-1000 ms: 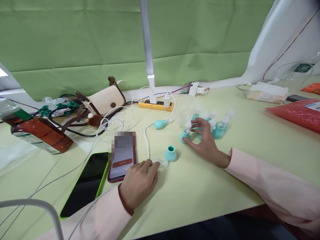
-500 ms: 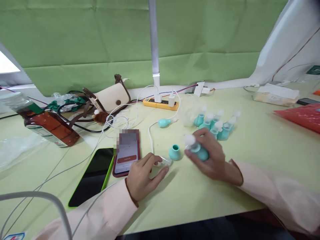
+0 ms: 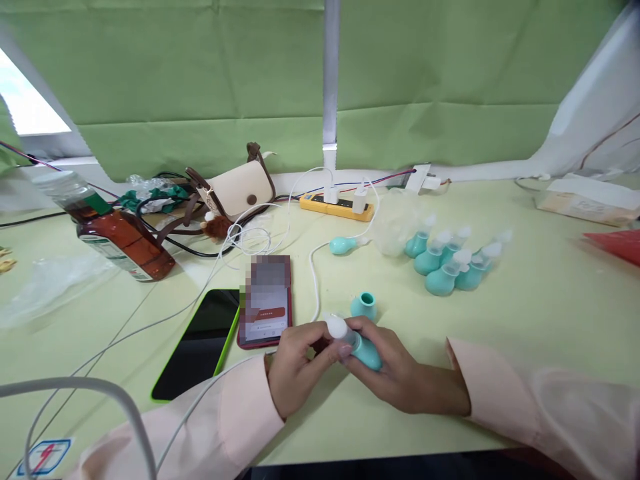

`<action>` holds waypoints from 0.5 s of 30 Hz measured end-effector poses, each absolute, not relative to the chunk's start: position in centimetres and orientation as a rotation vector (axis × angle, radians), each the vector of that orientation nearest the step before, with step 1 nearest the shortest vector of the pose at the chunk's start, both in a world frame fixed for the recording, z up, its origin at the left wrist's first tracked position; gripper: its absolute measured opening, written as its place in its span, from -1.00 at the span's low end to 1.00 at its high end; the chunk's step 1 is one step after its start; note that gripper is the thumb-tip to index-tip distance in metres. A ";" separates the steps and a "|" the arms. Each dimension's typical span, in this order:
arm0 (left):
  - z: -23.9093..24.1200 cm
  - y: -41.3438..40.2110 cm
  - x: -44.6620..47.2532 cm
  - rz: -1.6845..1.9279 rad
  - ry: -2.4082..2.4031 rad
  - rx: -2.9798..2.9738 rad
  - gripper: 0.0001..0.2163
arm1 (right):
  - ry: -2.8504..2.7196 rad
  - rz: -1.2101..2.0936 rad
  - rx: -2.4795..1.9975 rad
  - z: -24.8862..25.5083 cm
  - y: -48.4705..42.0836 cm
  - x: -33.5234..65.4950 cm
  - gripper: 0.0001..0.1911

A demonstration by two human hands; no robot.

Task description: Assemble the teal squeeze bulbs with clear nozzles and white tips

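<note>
At the left, a bottle (image 3: 111,233) holds red-brown liquid (image 3: 145,247) under a pale lid (image 3: 53,179). Past it lies a cream handbag (image 3: 237,191), closed. The left hand (image 3: 296,369) has thumb and fingers bent around the white cap (image 3: 337,327) of a teal bulb (image 3: 369,355); whether they grip it, I cannot tell. The right hand (image 3: 397,373) is wrapped around that bulb, near the table's (image 3: 525,300) front edge. Just behind stands an uncapped bulb (image 3: 363,307), mouth upward, its inside dark. Farther right, several capped bulbs (image 3: 441,282) sit clustered.
</note>
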State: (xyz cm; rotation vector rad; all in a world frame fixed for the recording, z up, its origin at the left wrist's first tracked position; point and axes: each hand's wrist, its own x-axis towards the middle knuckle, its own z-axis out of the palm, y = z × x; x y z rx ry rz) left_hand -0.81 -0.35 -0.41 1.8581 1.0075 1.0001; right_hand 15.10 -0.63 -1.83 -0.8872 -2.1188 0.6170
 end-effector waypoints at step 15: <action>-0.8 -0.9 -1.2 0.936 0.965 1.827 -0.81 | -2.064 0.852 -0.895 -0.8 -0.9 15.1 -0.90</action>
